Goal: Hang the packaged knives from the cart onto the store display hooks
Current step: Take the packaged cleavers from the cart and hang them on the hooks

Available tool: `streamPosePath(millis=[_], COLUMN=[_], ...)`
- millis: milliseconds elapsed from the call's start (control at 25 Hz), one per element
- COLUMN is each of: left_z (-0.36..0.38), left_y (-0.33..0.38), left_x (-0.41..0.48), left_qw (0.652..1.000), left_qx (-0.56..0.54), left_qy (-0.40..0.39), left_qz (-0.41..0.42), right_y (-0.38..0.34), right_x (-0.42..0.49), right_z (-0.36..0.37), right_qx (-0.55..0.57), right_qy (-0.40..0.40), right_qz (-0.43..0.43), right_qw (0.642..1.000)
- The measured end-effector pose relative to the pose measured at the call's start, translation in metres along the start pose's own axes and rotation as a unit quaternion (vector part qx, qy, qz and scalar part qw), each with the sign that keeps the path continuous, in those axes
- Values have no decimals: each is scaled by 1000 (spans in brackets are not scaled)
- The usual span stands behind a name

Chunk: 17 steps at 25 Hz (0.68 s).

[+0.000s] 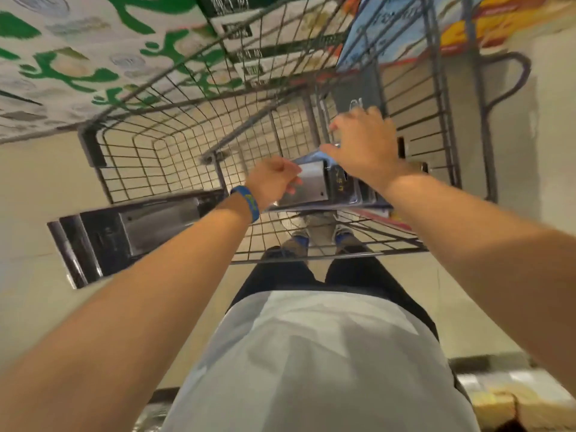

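Note:
A packaged cleaver-style knife [310, 185], with a broad steel blade under clear plastic, lies on a small stack of similar packs in the wire cart [174, 141]. My left hand [274, 180], with a blue wristband, pinches the near edge of that top pack. Fingers spread, my right hand [363, 141] rests over the far end of the stack and touches the pack's upper edge. More packaged knives [134, 226] lie on the cart's left side. No display hooks are in view.
Large boxes with green and white print [93, 57] stand beyond the cart on the left, and blue and yellow boxes [405, 29] sit at its far right. The cart's grey handle loop [511, 76] is on the right. My legs and shoes show below.

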<state>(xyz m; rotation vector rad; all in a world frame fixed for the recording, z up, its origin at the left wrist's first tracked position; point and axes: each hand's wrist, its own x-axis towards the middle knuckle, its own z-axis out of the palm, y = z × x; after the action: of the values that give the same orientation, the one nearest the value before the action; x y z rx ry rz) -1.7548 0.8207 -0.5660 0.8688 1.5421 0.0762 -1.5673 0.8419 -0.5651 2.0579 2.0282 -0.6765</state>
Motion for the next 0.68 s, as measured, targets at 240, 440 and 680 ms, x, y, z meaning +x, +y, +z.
streamPosePath(millis=[240,440,680], left_z=[-1,6,31], left_y=[-28,-41,-33], left_x=[11,3,-7], left_qw=[998,996,999], left_qx=[-14,-7,19], left_qy=[44,50,26], left_qz=[-53,-68,-37], right_y=[7,26,56], right_x=[22,0,-14], right_z=[19,19,11], right_qx=[-151,-146,-131], right_qy=[-108,-129,-146], right_qz=[18,14,22], right_qw=[982,981,980])
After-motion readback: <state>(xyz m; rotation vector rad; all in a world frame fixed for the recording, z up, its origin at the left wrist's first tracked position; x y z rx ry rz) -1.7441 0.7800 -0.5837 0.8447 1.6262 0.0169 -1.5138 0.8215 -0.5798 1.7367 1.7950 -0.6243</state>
